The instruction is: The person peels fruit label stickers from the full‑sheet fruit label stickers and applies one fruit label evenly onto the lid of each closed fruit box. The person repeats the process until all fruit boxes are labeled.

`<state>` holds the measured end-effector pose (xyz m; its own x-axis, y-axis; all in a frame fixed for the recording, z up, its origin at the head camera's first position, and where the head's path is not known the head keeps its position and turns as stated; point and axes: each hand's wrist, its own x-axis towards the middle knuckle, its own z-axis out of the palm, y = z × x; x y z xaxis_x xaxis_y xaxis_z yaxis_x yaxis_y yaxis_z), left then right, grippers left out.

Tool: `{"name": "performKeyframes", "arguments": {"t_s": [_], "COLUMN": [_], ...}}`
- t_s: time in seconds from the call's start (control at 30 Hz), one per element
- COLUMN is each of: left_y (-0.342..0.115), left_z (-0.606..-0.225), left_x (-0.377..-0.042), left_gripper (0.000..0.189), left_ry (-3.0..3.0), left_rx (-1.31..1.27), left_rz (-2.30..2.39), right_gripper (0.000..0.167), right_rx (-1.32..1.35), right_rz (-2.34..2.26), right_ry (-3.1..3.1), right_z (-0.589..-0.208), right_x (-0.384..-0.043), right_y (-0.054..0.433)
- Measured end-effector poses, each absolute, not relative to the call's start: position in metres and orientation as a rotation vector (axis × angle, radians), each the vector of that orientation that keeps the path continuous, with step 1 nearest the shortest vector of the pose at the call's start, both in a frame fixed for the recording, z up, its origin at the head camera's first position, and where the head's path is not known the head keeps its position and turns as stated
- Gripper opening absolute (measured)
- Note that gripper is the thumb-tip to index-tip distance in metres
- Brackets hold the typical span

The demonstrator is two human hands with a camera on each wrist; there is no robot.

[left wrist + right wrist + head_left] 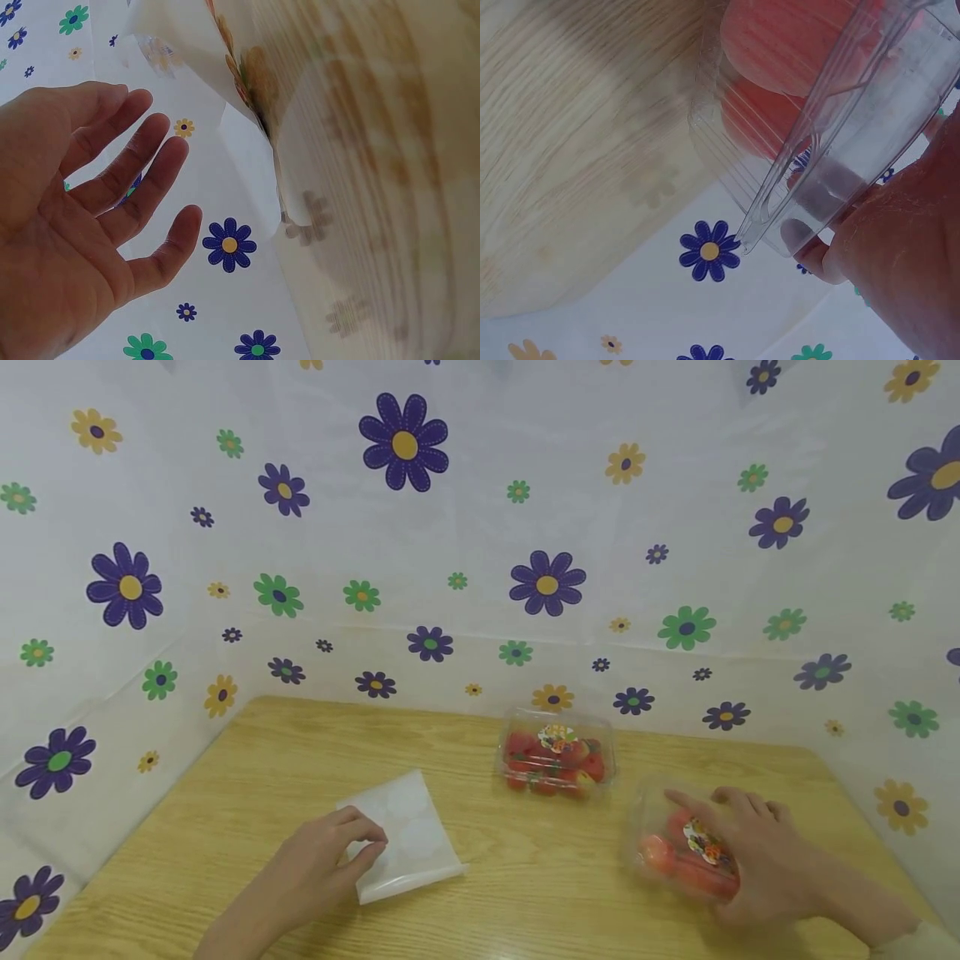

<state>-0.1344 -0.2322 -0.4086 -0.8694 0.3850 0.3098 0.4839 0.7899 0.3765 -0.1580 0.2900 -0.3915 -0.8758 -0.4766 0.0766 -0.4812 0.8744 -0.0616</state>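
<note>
My right hand [772, 856] grips a clear plastic clamshell box [678, 864] of round reddish fruit, perhaps peaches, at the right of the table. A colourful sticker [703, 843] shows on its lid. In the right wrist view, fingertips [799, 232] appear through the clear plastic at the box's edge. On the left, my left hand [318, 864] hovers by a white sticker sheet [411, 835] with pale round outlines, one edge curled. The left wrist view shows that hand [97, 187] with loosely bent fingers, holding nothing, apart from the sheet [352, 150].
Another clear clamshell box [557, 768] holds strawberries and stands near the table's back edge, a colourful sticker [557, 737] on its lid. The wooden table [525, 893] is bordered at back and sides by a white flower-print cloth [465, 527].
</note>
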Motion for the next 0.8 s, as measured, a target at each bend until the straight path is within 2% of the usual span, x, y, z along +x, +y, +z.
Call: {"name": "performKeyframes", "arguments": {"t_s": [0.8], "left_y": [-0.236], "left_z": [-0.407], "left_x": [-0.131], "left_gripper": [0.006], "left_ry": [-2.829], "left_rx": [-0.623], "left_rz": [-0.664], "right_gripper": [0.131], "right_rx": [0.833], "right_rz": [-0.029], "right_ry": [-2.988], "right_z": [-0.396], "right_x": [-0.167], "right_y": [0.315]}}
